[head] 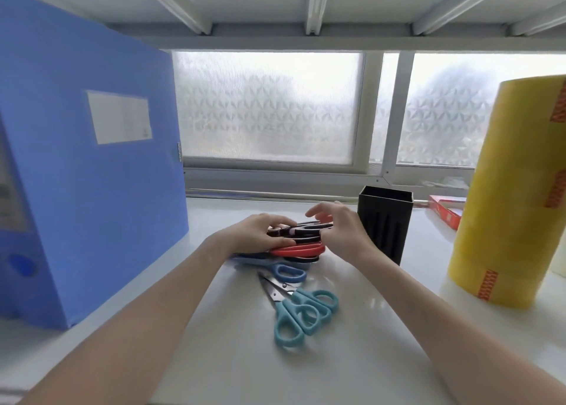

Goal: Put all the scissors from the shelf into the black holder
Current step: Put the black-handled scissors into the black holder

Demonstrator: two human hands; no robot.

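Note:
A pile of scissors lies on the white shelf. Black-handled scissors are on top, red-handled ones below them, and a blue-handled pair in front. Two teal-handled pairs lie nearest me. The black holder stands upright just right of the pile, its inside hidden. My left hand rests on the left end of the pile, fingers curled over the black-handled scissors. My right hand touches the handles of the top black pair, fingers spread.
A tall blue file box stands at the left. A big stack of yellow tape rolls rises at the right, with a red box behind it. A frosted window closes off the back.

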